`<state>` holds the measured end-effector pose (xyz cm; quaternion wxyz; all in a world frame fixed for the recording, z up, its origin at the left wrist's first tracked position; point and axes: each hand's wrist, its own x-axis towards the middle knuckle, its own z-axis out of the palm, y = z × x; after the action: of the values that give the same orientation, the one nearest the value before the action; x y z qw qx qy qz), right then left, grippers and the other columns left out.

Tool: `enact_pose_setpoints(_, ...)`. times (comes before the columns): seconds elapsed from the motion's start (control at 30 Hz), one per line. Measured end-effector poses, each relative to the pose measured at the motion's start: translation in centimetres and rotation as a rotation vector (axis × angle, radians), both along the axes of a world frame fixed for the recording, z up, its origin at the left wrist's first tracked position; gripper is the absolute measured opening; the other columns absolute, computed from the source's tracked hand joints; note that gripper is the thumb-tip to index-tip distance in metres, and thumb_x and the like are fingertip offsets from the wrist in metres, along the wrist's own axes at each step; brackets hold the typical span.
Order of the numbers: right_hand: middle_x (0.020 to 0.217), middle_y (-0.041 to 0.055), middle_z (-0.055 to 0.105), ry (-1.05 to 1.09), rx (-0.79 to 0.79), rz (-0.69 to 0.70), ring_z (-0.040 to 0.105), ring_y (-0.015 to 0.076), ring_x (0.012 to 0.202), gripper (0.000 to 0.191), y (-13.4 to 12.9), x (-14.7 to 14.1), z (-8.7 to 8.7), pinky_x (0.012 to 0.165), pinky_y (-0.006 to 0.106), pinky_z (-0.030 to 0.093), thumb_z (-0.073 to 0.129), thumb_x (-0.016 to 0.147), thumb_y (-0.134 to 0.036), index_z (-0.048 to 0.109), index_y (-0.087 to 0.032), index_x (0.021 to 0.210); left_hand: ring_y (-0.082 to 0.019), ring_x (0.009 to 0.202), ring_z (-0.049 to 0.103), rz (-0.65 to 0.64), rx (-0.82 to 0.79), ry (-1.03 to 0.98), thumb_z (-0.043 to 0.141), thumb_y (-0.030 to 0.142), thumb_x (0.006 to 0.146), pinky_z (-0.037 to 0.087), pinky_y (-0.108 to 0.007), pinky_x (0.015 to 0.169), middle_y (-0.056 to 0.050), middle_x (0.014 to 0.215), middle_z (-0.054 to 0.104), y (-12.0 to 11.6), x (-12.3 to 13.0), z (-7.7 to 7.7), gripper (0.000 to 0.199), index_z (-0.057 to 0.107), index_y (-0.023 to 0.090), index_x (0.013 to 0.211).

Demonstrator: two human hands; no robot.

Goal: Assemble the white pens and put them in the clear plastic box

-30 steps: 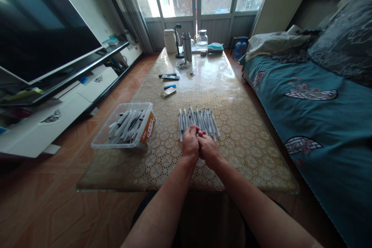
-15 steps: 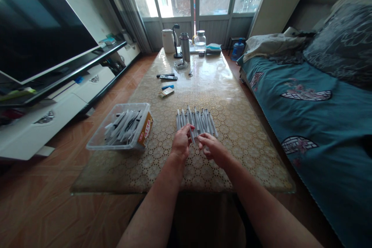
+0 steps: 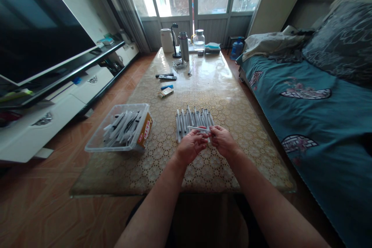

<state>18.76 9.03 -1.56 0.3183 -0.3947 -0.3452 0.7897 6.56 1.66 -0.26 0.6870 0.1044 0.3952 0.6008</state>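
Note:
A slim whitish pen [image 3: 197,128] lies nearly level between my two hands above the table. My right hand [image 3: 224,140] pinches its right end. My left hand [image 3: 192,146] has its fingers curled around the middle of the pen, its palm turned partly up. Just beyond both hands is a row of similar pens [image 3: 183,121], pale with dark ends, laid side by side and pointing away from me; my hands cover part of the row's near side. To the left, a clear plastic box [image 3: 95,145] with an orange label holds many more pens [image 3: 125,126] in a loose heap.
The long table [image 3: 162,174] has a patterned cover. Farther along it lie a small box [image 3: 166,92], a blue item [image 3: 167,87] and remotes [image 3: 167,78]. A thermos [image 3: 184,48], kettle [image 3: 167,41] and glass jug [image 3: 199,40] stand at the far end. A bed [image 3: 279,112] runs along the right.
The pen has turned from pointing away from me to lying sideways. My right hand has moved slightly right and up to its end; my left hand has shifted right and nearer to me.

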Motion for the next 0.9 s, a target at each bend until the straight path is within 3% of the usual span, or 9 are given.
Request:
enact_pose_setpoints(0.1,0.055,-0.0044,0.056,-0.048,0.036,-0.04,0.026,0.0022,0.033,0.038,-0.3,-0.3,-0.3,0.032,0.018,0.016,0.074,0.064,-0.043,0.045,-0.02,0.074,-0.011,0.073,0.064,0.082,-0.009,0.126,0.069,0.012,0.073,0.047,-0.018,0.056,-0.006,0.09,0.067,0.3,0.4,-0.2,0.029,0.063,0.017,0.101)
enact_pose_setpoints(0.27,0.053,-0.003,0.056,-0.165,0.11,0.058,0.029,0.0033,0.033,0.038,-0.8,-0.6,-0.2,0.032,0.018,0.016,0.066,0.07,-0.053,0.048,-0.019,0.07,-0.009,0.064,0.063,0.365,-0.096,0.156,0.071,0.023,0.075,0.049,-0.02,0.059,-0.003,0.078,0.067,0.8,0.2,-0.5,0.015,0.062,0.015,0.082)
enact_pose_setpoints(0.37,0.045,-0.0046,0.046,-0.23,0.089,0.121,0.027,0.0038,0.032,0.042,-0.7,-0.4,-0.4,0.032,0.018,0.015,0.054,0.077,-0.057,0.045,-0.019,0.062,-0.012,0.065,0.065,0.364,-0.09,0.186,0.071,0.027,0.074,0.051,-0.023,0.062,-0.005,0.08,0.07,0.8,-0.2,-0.5,0.019,0.061,0.014,0.082)
enact_pose_setpoints(0.5,0.043,-0.0076,0.037,-0.171,0.063,0.177,0.024,0.0032,0.032,0.042,-0.8,-0.3,-0.6,0.033,0.018,0.013,0.055,0.077,-0.054,0.041,-0.02,0.059,-0.015,0.068,0.068,0.349,-0.092,0.226,0.072,0.031,0.073,0.052,-0.026,0.065,-0.007,0.082,0.071,0.5,-0.3,-0.4,0.023,0.061,0.014,0.083)
enact_pose_setpoints(0.73,0.051,-0.0091,0.042,-0.09,0.12,0.163,0.023,0.0022,0.034,0.035,-1.3,-0.5,-0.1,0.034,0.018,0.014,0.064,0.071,-0.048,0.043,-0.02,0.07,-0.014,0.066,0.068,0.385,-0.119,0.201,0.072,0.031,0.074,0.053,-0.027,0.066,-0.006,0.079,0.071,0.7,-0.4,-0.6,0.022,0.06,0.014,0.081)
enact_pose_setpoints(0.83,0.062,-0.0086,0.05,-0.072,0.09,0.141,0.027,0.0019,0.035,0.032,-1.3,-0.5,0.2,0.034,0.017,0.014,0.069,0.066,-0.037,0.044,-0.022,0.081,-0.014,0.065,0.068,0.397,-0.139,0.187,0.07,0.029,0.076,0.053,-0.026,0.065,-0.006,0.077,0.07,0.7,-0.5,-0.5,0.019,0.06,0.014,0.08)
enact_pose_setpoints(0.9,0.064,-0.0067,0.053,-0.088,0.058,0.131,0.029,0.0024,0.034,0.029,-1.2,-0.6,0.2,0.033,0.017,0.014,0.065,0.069,-0.038,0.046,-0.021,0.082,-0.014,0.065,0.067,0.392,-0.135,0.191,0.069,0.028,0.077,0.053,-0.026,0.063,-0.006,0.077,0.07,0.7,-0.4,-0.4,0.018,0.06,0.013,0.08)
